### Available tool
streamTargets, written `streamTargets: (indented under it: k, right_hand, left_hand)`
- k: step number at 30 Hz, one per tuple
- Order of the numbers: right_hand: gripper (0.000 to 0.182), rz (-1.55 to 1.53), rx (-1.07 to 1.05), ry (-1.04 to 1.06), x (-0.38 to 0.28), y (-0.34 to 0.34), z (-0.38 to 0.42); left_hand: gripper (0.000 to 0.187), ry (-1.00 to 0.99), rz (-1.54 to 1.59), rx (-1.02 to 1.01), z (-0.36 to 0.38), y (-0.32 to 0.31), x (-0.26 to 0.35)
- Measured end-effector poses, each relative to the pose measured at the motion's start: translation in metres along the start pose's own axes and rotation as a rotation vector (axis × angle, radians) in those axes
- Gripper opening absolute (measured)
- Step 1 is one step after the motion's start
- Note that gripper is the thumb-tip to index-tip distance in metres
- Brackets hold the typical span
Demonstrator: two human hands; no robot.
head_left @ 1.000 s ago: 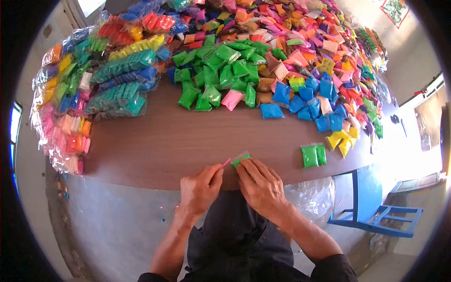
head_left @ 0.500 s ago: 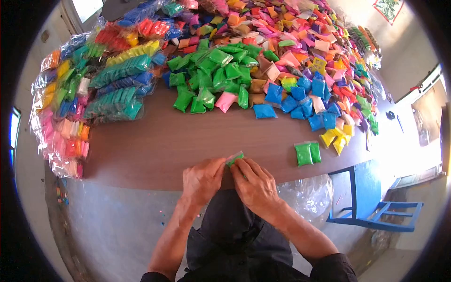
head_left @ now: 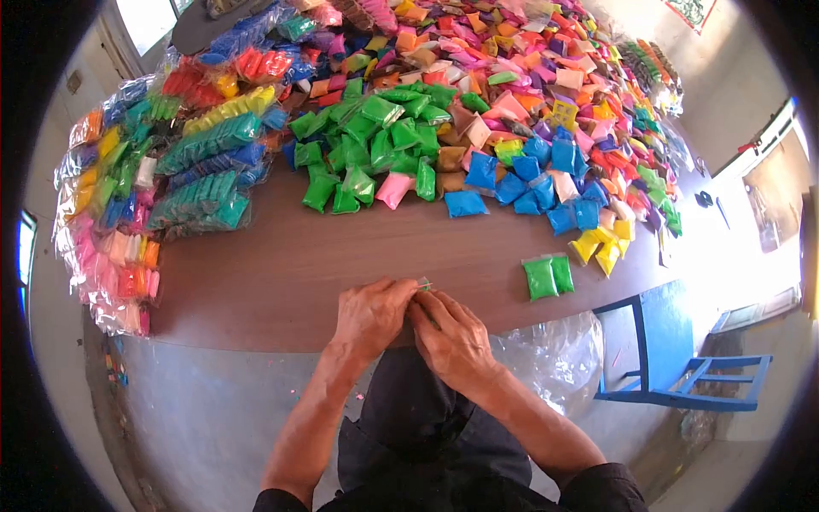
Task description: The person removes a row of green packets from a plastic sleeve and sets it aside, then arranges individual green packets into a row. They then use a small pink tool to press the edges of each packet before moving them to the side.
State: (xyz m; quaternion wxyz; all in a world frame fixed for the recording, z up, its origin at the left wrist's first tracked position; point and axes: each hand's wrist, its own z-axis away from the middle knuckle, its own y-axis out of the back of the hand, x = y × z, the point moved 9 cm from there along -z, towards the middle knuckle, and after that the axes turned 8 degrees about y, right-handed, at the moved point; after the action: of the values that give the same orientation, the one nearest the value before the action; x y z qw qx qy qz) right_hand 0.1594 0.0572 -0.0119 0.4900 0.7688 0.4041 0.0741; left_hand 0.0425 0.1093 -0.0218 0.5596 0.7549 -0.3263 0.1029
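Note:
Just past the table's near edge, both hands meet at a small clear packet of green stuff (head_left: 424, 283), mostly hidden by the fingers; only its top edge shows. My left hand (head_left: 373, 317) is closed on its left side. From the right, my right hand (head_left: 452, 337) has its fingers bent around the packet and pressed close to the left fingertips. Two green packets (head_left: 541, 278) lie side by side on the table to the right of my hands.
A brown table (head_left: 256, 282) carries a heap of green packets (head_left: 375, 132), blue packets (head_left: 465, 204), yellow packets (head_left: 607, 257) and a large mixed pile (head_left: 512, 60). Bundled bags (head_left: 205, 200) line the left. A blue chair (head_left: 665, 341) and clear plastic bag (head_left: 559, 358) are at right.
The green packet has turned and sunk between the fingers, so less of it shows. My left hand has shifted slightly up and over it; the view has tilted a little.

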Motion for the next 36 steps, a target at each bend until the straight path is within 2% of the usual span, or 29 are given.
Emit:
streamTargets:
  k: [5,8,11,14,20,23,26,29,36]
  right_hand:
    - [0.041,-0.004,0.024,0.017,0.002,-0.004,0.004]
    - [0.038,-0.022,-0.017,-0.017,0.003,-0.004,0.003]
    - [0.042,-0.001,0.045,-0.021,0.003,0.001,0.002]
    - [0.044,-0.034,0.033,-0.023,0.002,0.002,0.003]
    - [0.047,-0.140,0.015,-0.107,-0.002,0.013,0.004]
    - [0.047,-0.198,-0.002,-0.135,0.001,0.014,0.005]
    - [0.049,-0.220,0.030,-0.081,0.007,0.012,0.009]
    - [0.050,-0.260,-0.030,-0.105,0.007,0.012,0.010]
    - [0.043,-0.200,-0.040,-0.042,0.009,0.014,0.006]
  left_hand:
    - [0.012,0.079,-0.103,-0.123,-0.014,-0.014,-0.019]
    - [0.014,0.071,-0.089,-0.119,-0.018,-0.004,-0.008]
    - [0.015,0.056,-0.016,-0.148,-0.010,-0.006,-0.001]
    - [0.018,0.123,-0.080,-0.121,-0.011,-0.004,-0.017]
    - [0.014,0.267,0.059,0.018,0.017,0.029,-0.012]
    - [0.011,0.301,0.110,0.012,0.033,0.031,-0.012]
    - [0.009,0.251,0.129,0.094,0.047,0.025,-0.006]
    - [0.009,0.282,0.098,0.046,0.053,0.011,-0.006]
    - [0.008,0.282,0.049,0.084,0.037,0.026,-0.025]
